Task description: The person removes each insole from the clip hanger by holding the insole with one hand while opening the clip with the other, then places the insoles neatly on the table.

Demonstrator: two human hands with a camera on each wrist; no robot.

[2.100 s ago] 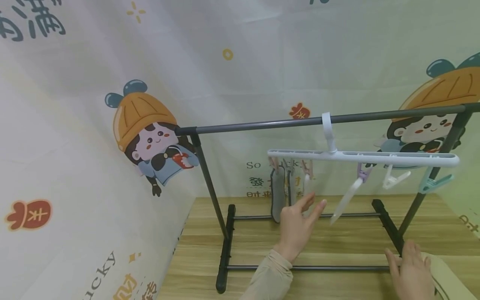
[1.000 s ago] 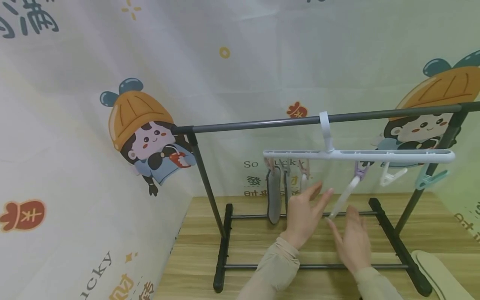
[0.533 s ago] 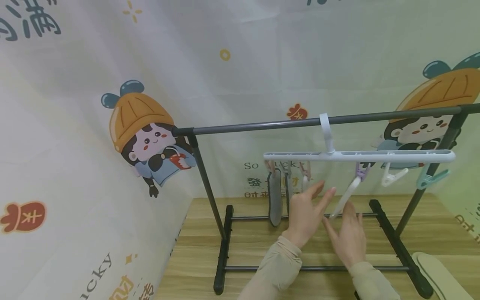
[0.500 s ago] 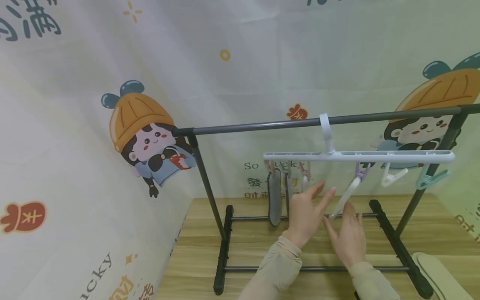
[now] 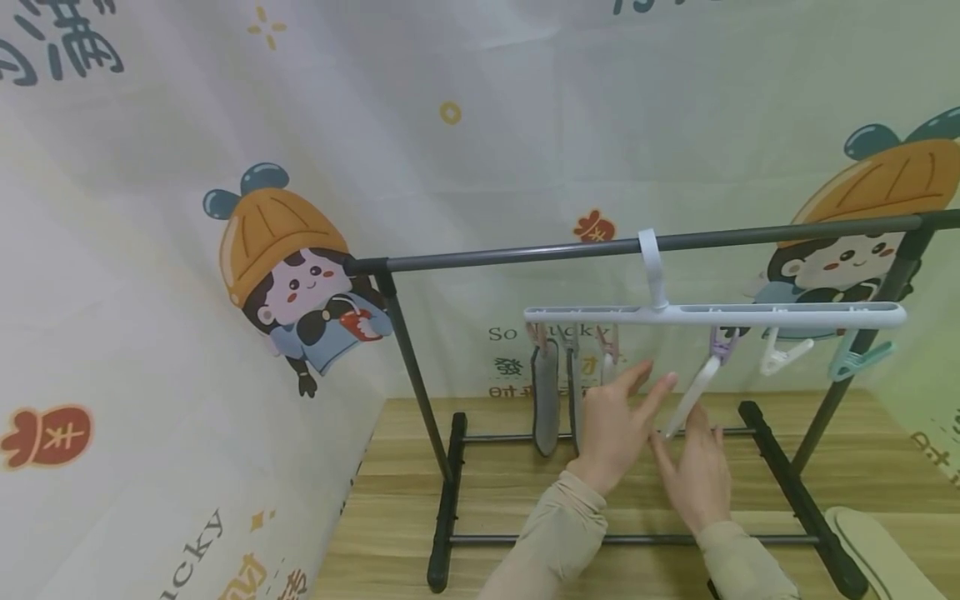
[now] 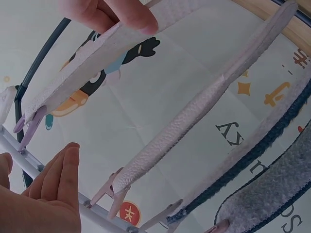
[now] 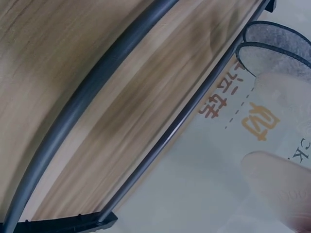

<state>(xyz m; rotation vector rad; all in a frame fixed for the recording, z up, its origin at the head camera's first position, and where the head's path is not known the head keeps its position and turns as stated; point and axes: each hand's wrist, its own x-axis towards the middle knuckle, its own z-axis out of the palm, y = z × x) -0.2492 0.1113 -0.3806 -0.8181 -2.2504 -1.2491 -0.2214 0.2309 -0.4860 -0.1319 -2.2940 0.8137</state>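
A pale insole (image 5: 693, 395) hangs slanted from a purple clothespin (image 5: 722, 343) on a white clip hanger (image 5: 780, 315). My right hand (image 5: 697, 483) pinches its lower end; in the left wrist view those fingertips (image 6: 141, 22) lie over the insole's edge. My left hand (image 5: 613, 429) is raised just to the left, fingers extended, holding nothing. In its wrist view the fingers (image 6: 63, 179) are straight beside the hanger bar. Further left hang another pale insole (image 6: 170, 133) and two grey insoles with dark edging, one face-on (image 5: 546, 400) and one edge-on (image 6: 257, 155).
The hanger hooks over the top bar (image 5: 510, 252) of a dark metal rack standing on a wood-grain table (image 5: 390, 500). A white clothespin (image 5: 783, 357) and a turquoise clothespin (image 5: 858, 362) hold nothing. Another pale insole (image 5: 877, 546) lies at lower right. Printed cloth (image 5: 450, 183) covers the walls.
My right hand came from near the insole on the table, leftward and up to the hanging insole's lower end. My left hand shifted slightly right. Both hands barely moved over the last half second.
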